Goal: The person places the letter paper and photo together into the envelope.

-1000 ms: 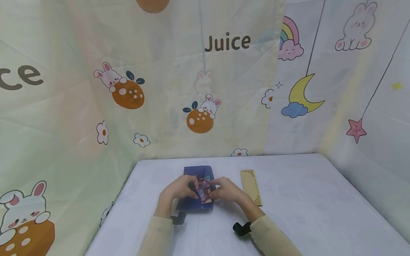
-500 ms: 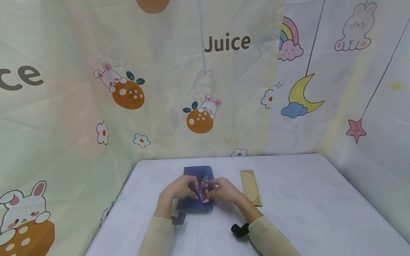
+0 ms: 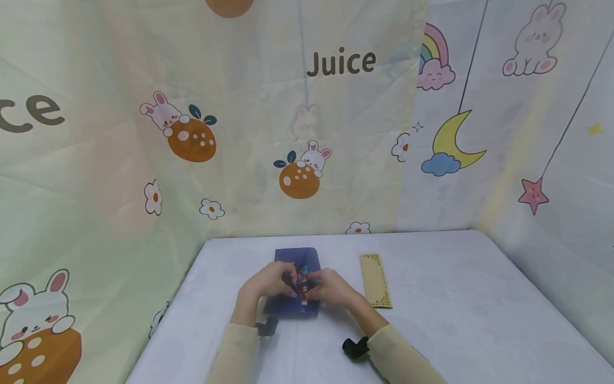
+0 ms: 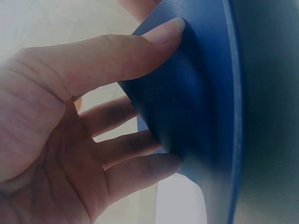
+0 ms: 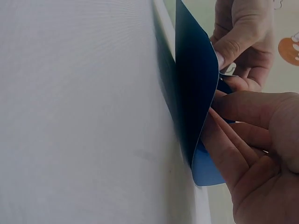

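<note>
A dark blue folder [image 3: 295, 255] lies on the white table, ahead of the person. My left hand [image 3: 273, 280] pinches a loose blue flap, thumb on one side and fingers on the other, as the left wrist view shows for the flap [image 4: 163, 88]. Between the two hands a narrow strip of a colourful picture card [image 3: 304, 300] is visible over the folder. My right hand [image 3: 333, 288] pinches the card's right side. In the right wrist view its fingers [image 5: 226, 151] are close against the raised blue sheet [image 5: 194, 79], which hides the card.
A long beige card with gold ornamental corners [image 3: 376, 280] lies right of the folder on the white table [image 3: 441, 314]. Printed curtains [image 3: 249, 213] stand at the table's back and sides. Black wrist cameras [image 3: 355, 348] hang at both sleeves.
My right hand has shifted slightly left towards the left hand, and less of the picture card shows between them. The left hand keeps its place on the flap.
</note>
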{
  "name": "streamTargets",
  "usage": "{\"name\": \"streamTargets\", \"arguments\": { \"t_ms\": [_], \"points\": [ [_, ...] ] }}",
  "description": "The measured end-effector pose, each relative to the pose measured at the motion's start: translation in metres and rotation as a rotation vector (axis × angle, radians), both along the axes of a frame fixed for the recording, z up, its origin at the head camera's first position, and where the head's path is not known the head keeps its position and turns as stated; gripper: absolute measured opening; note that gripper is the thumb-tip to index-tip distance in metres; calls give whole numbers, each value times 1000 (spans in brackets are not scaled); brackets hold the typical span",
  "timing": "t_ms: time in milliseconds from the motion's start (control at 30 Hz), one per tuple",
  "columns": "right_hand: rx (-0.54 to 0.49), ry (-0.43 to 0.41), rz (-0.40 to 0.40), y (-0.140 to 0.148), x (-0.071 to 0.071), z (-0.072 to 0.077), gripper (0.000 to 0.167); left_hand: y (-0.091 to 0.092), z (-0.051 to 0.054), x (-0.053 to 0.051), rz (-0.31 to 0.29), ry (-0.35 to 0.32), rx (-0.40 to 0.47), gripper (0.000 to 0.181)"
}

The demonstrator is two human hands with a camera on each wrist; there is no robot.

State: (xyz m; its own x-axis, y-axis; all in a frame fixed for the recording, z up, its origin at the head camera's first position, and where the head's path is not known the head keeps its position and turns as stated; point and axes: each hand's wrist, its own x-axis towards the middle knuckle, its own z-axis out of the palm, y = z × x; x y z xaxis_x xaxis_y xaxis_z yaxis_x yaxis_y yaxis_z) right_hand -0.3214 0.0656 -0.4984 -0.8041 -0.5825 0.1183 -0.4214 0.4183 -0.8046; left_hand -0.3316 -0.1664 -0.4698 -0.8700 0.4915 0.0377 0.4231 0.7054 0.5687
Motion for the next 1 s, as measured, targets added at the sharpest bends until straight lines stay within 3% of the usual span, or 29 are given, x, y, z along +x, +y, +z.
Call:
{"name": "streamTargets", "arguments": {
  "t_ms": [433,1000],
  "points": [
    [-18,-36,27,-8,5,1,38,0,0,0,0,-1,-7,31],
    [-49,-94,17,-11,7,-1,43,1,-2,-1,-9,0,-6,32]
  ]
}}
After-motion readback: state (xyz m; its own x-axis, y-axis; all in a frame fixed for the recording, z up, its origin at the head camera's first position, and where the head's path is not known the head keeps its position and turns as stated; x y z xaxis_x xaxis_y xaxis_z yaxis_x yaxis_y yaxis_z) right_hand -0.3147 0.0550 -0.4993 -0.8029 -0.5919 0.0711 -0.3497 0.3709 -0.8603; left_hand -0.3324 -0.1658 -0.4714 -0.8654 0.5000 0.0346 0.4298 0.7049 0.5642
